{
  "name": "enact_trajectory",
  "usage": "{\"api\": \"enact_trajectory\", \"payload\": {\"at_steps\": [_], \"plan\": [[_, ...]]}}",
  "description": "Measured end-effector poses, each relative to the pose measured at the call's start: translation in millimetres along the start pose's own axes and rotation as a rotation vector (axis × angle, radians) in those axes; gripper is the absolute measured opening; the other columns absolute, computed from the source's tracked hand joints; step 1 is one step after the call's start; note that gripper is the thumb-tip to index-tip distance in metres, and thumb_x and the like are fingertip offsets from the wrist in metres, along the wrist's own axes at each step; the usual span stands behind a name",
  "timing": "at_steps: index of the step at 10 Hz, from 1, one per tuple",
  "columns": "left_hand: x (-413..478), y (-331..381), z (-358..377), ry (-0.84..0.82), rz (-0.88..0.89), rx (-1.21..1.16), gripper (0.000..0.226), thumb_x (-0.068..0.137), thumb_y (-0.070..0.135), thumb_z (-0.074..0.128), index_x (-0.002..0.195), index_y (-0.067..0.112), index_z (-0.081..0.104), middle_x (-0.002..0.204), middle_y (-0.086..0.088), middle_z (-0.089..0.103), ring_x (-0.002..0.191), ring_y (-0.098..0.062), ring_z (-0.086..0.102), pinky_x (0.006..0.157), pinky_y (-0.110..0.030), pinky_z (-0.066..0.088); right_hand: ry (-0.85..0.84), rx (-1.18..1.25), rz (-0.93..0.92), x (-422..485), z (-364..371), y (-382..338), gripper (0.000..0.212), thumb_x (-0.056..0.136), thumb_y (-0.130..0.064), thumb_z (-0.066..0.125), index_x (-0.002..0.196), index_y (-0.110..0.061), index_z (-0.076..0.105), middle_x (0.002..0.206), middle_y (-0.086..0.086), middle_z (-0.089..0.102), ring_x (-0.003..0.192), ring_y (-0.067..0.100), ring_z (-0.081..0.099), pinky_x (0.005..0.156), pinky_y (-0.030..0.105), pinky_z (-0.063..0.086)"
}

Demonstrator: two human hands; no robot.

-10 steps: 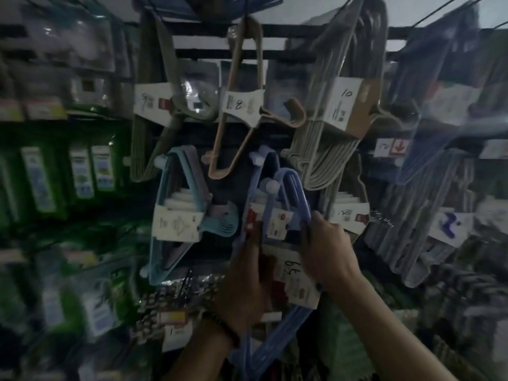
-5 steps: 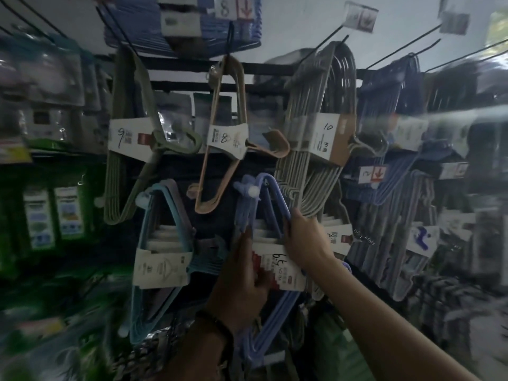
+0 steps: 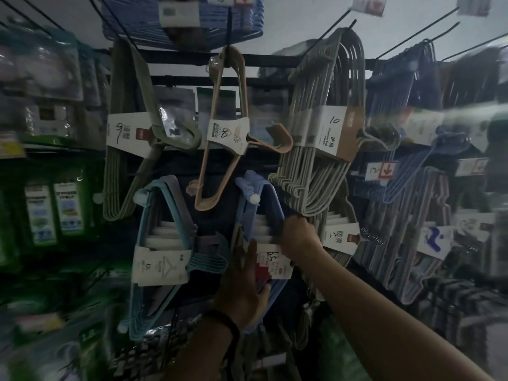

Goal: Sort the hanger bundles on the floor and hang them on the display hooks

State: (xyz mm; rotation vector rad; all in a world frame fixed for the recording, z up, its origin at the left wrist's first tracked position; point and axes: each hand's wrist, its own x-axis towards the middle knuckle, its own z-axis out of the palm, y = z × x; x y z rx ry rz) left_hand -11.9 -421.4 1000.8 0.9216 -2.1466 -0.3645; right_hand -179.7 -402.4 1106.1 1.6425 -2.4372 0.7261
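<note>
A blue hanger bundle (image 3: pixel 270 193) with a white paper label hangs on a white-tipped display hook (image 3: pixel 254 198) in the middle of the rack. My right hand (image 3: pixel 298 237) grips the bundle's right edge just above the label. My left hand (image 3: pixel 244 287) holds the lower left part of the same bundle, thumb up along the label. A teal bundle (image 3: pixel 162 243) hangs to the left. In the row above hang an olive bundle (image 3: pixel 129 127), a peach bundle (image 3: pixel 228 138) and a thick grey bundle (image 3: pixel 324 138).
More blue and grey hanger bundles (image 3: pixel 412 204) fill the hooks on the right. Long bare black hooks (image 3: pixel 415 37) jut out at the top right. Packaged goods (image 3: pixel 52 204) line shelves on the left. A blue basket (image 3: pixel 187 17) hangs overhead.
The view has tilted upward and closer to the rack. Both hands have stayed on the blue bundle, which has slid further onto its hook; the right hand has shifted up along its right edge.
</note>
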Motion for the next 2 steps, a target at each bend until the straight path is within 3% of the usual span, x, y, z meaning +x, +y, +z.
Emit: {"api": "enact_trajectory", "payload": {"at_steps": [1, 2], "plan": [[-2.6, -1.6, 1.0, 0.034, -0.027, -0.039, 0.103, 0.092, 0.038, 0.066, 0.154, 0.061, -0.013, 0.171, 0.015, 0.006, 0.154, -0.02, 0.029, 0.118, -0.045, 0.042, 0.013, 0.062, -0.024, -9.7, -1.9, 0.3, 0.034, 0.101, -0.023, 0.054, 0.129, -0.005, 0.053, 0.127, 0.019, 0.064, 0.116, 0.039, 0.067, 0.087, 0.044, 0.056], [-13.6, 4.2, -1.8, 0.007, -0.06, -0.032, 0.1, 0.096, 0.036, 0.066, 0.159, 0.053, -0.01, 0.17, 0.016, 0.006, 0.153, -0.017, 0.029, 0.12, -0.042, 0.039, 0.2, 0.175, -0.082, -38.2, 7.6, 16.3, 0.036, 0.101, -0.038, 0.052, 0.127, -0.015, 0.043, 0.124, 0.015, 0.062, 0.107, 0.039, 0.066, 0.081, 0.047, 0.056]]}}
